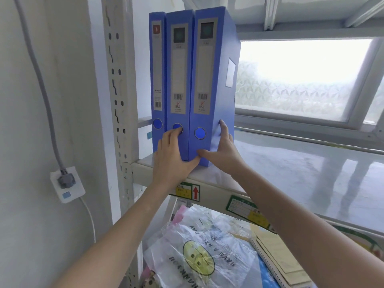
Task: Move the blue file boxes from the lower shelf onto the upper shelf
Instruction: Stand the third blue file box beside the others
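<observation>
Three blue file boxes stand upright side by side at the left end of the upper shelf (301, 175), spines toward me. The left box (158, 65) is narrow; the middle box (179, 80) and the right box (209, 69) are wider. My left hand (172, 154) presses flat against the bottom of the middle box's spine, fingers over its round finger hole. My right hand (222, 150) clasps the lower right corner of the right box, thumb on the spine's bottom edge, fingers up its side.
A perforated metal upright (117, 84) borders the boxes on the left. The lower shelf holds a smiley plastic bag (199, 256) and notebooks (276, 260). A wall socket with a plugged cable (66, 181) is at the left. A frosted window (301, 80) lies behind.
</observation>
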